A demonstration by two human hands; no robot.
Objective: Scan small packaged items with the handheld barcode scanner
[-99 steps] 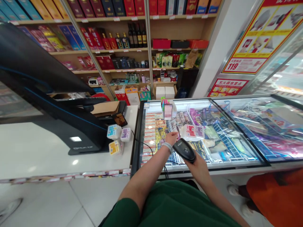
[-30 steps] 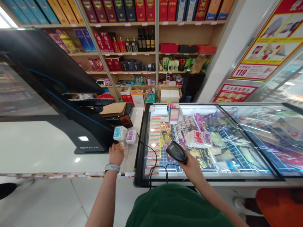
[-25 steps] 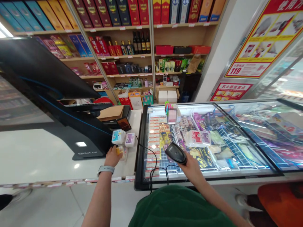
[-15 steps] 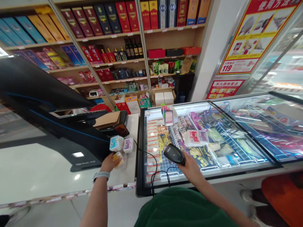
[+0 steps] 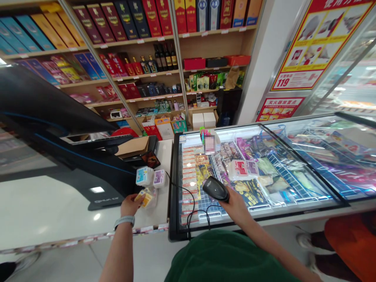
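Observation:
My left hand [image 5: 131, 204], with a watch on its wrist, is at the counter with its fingers closed on the left edge of a clear plastic tub with a yellow label [image 5: 149, 198]. Just behind that tub stand a blue-labelled tub [image 5: 144, 176] and a purple-labelled tub [image 5: 159, 178]. My right hand [image 5: 233, 201] grips a black barcode scanner [image 5: 216, 189] by its handle, above the freezer's glass. The scanner's head points to the left. Two more tubs, a red-labelled tub [image 5: 239, 169] and a purple-labelled one beside it, rest on the glass.
A dark monitor on its stand [image 5: 108, 188] takes up the left of the counter [image 5: 53, 211]. The glass-topped freezer [image 5: 173, 188] runs to the right, with a black cable [image 5: 192, 213] across it. Stocked shelves [image 5: 152, 76] stand behind. Someone in orange [image 5: 352, 243] is at the right.
My left hand has drawn slightly left, from over the yellow-labelled tub to its edge, so more of the label shows. My right hand and the scanner have hardly moved.

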